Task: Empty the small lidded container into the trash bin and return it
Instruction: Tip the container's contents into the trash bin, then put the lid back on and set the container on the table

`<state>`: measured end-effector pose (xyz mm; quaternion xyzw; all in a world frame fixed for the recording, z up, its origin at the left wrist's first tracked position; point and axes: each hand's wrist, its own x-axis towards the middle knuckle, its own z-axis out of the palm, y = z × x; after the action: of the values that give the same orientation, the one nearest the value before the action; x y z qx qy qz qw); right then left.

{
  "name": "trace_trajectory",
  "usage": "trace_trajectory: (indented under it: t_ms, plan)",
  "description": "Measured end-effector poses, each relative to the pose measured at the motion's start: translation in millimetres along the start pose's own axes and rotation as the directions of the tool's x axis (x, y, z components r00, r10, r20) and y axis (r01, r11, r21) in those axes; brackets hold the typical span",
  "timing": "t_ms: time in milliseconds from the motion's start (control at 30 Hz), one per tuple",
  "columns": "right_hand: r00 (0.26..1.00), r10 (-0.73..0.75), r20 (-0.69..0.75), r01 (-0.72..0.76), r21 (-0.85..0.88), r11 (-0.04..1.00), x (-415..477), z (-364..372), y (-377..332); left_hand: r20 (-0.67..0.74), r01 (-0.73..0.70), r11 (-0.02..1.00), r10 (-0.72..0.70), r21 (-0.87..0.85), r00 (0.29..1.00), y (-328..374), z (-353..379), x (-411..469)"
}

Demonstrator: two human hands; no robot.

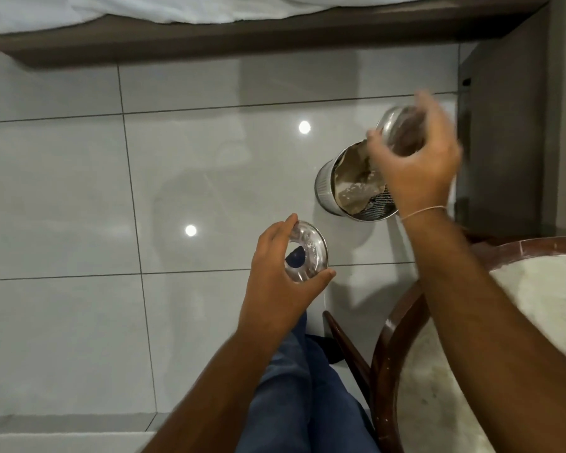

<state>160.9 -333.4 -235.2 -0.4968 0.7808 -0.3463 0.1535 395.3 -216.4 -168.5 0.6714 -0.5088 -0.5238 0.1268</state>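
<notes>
My right hand (pixel 415 158) grips a small round steel container (pixel 391 125), tilted on its side just above the trash bin; both are motion-blurred. The trash bin (pixel 327 186) is a perforated steel cylinder on the floor, holding crumpled brown paper and pale scraps. My left hand (pixel 278 276) holds the container's round steel lid (pixel 307 253) by its rim, shiny inner face up, lower and to the left of the bin. What is inside the container is hidden by my fingers.
A round marble-topped table (pixel 543 322) with a dark wooden rim stands at the lower right. A dark cabinet (pixel 504 125) rises just right of the bin. A bed base (pixel 242 31) with white sheets runs along the top. Glossy grey tiles cover the floor.
</notes>
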Motion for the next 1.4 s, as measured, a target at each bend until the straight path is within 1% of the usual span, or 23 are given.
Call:
trace_trajectory:
  t_ms: [67, 100, 167, 233, 300, 467, 567, 633, 667, 700, 767, 833, 933, 967, 1000, 1033, 1067, 1100, 1133, 1167, 1200, 1300, 1400]
  plan:
    - [0.988, -0.11, -0.105, 0.113, 0.025, 0.993, 2.8, 3.8, 5.7, 0.001, -0.014, 0.999, 0.014, 0.032, 1.0, -2.6, 1.5, 1.7]
    - [0.997, -0.064, -0.04, 0.065, 0.012, 0.998, -4.2, 9.4, 7.2, 0.002, -0.022, 0.999, 0.022, 0.044, 1.0, -3.6, 2.3, 1.8]
    - [0.971, 0.149, 0.189, -0.123, -0.142, 0.982, -27.7, 23.5, 19.6, 0.006, -0.047, 0.997, 0.047, 0.063, 0.999, -3.4, 5.5, 0.3]
    - [0.933, 0.281, 0.226, -0.249, -0.16, 0.955, -35.4, 29.5, 34.5, 0.008, -0.064, 0.996, 0.063, 0.069, 0.998, -2.7, 8.4, 1.0]
    - [0.952, 0.27, 0.143, -0.262, -0.072, 0.962, -24.5, 24.8, 24.8, -0.003, -0.08, 0.994, 0.08, 0.077, 0.997, -3.3, 10.7, 2.1]
    - [0.985, 0.17, -0.025, -0.169, 0.028, 0.985, -17.1, -7.3, -4.8, 0.012, -0.07, 0.996, 0.069, 0.056, 0.998, -2.7, 18.5, -2.4]
    - [0.977, 0.025, -0.21, -0.003, 0.105, 0.994, -7.0, -37.5, -17.6, 0.01, -0.078, 0.995, 0.078, 0.057, 0.997, 0.1, 22.6, -4.3]
    - [0.957, -0.077, -0.279, 0.099, 0.063, 0.993, -5.1, -35.9, -13.8, 0.008, -0.078, 0.996, 0.078, 0.052, 0.997, 1.7, 24.9, -4.4]
    - [0.973, -0.063, -0.22, 0.075, 0.049, 0.996, -8.2, -27.5, -8.5, 0.01, -0.076, 0.996, 0.076, 0.044, 0.997, 2.2, 25.7, -3.7]
    - [0.997, 0.028, -0.069, -0.027, 0.025, 0.999, -14.1, -17.4, -4.4, 0.011, -0.073, 0.997, 0.073, 0.04, 0.997, 2.2, 26.3, -3.8]
    - [0.939, 0.262, 0.223, -0.237, -0.133, 0.962, -29.5, 1.4, 8.8, 0.012, -0.067, 0.997, 0.067, 0.039, 0.998, 1.6, 26.3, -3.7]
    - [0.915, 0.306, 0.263, -0.268, -0.172, 0.948, -30.1, 2.4, 14.9, 0.014, -0.055, 0.998, 0.054, 0.043, 0.998, 1.4, 27.1, -2.9]
    - [0.987, 0.139, 0.084, -0.14, -0.001, 0.99, -6.1, -12.7, 10.7, -0.016, -0.058, 0.998, 0.059, 0.036, 0.998, 3.7, 25.3, -2.7]
    - [0.992, 0.122, 0.015, -0.123, 0.073, 0.99, -2.2, -22.5, 8.6, -0.017, -0.063, 0.998, 0.064, 0.032, 0.998, 5.7, 26.2, -3.7]
    - [0.985, 0.17, -0.012, -0.164, 0.21, 0.964, -1.4, -34.8, 6.7, -0.014, -0.067, 0.997, 0.067, 0.026, 0.998, 9.6, 28.0, -5.1]
    - [0.954, 0.3, 0.018, -0.284, 0.387, 0.878, -5.9, -46.7, 3.3, -0.012, -0.072, 0.997, 0.072, 0.019, 0.997, 14.3, 29.2, -6.8]
    - [0.877, 0.465, 0.118, -0.445, 0.564, 0.696, -14.6, -61.0, 1.3, -0.007, -0.089, 0.996, 0.089, 0.017, 0.996, 22.3, 32.2, -8.0]
    - [0.769, 0.565, 0.301, -0.589, 0.678, 0.44, -22.8, -75.0, 2.2, -0.003, -0.114, 0.993, 0.114, 0.016, 0.993, 31.5, 35.7, -8.8]
    - [0.67, 0.585, 0.457, -0.675, 0.703, 0.223, -30.8, -90.1, 4.8, 0.002, -0.139, 0.99, 0.139, 0.013, 0.99, 41.3, 39.5, -9.8]
    - [0.608, 0.57, 0.553, -0.716, 0.692, 0.092, -40.6, -103.3, 10.4, 0.011, -0.166, 0.986, 0.166, 0.007, 0.986, 50.8, 42.5, -11.1]
    - [0.578, 0.559, 0.594, -0.726, 0.688, 0.019, -51.4, -114.6, 18.1, 0.027, -0.196, 0.981, 0.196, -0.002, 0.98, 61.3, 45.6, -13.3]
    - [0.554, 0.551, 0.624, -0.696, 0.71, -0.105, -89.0, -151.7, 36.6, 0.159, -0.316, 0.949, 0.314, -0.013, 0.936, 94.8, 65.0, -23.0]
    - [0.549, 0.53, 0.646, -0.696, 0.705, -0.138, -126.1, -176.5, 50.4, 0.311, -0.43, 0.903, 0.403, 0.018, 0.861, 119.4, 87.0, -32.8]
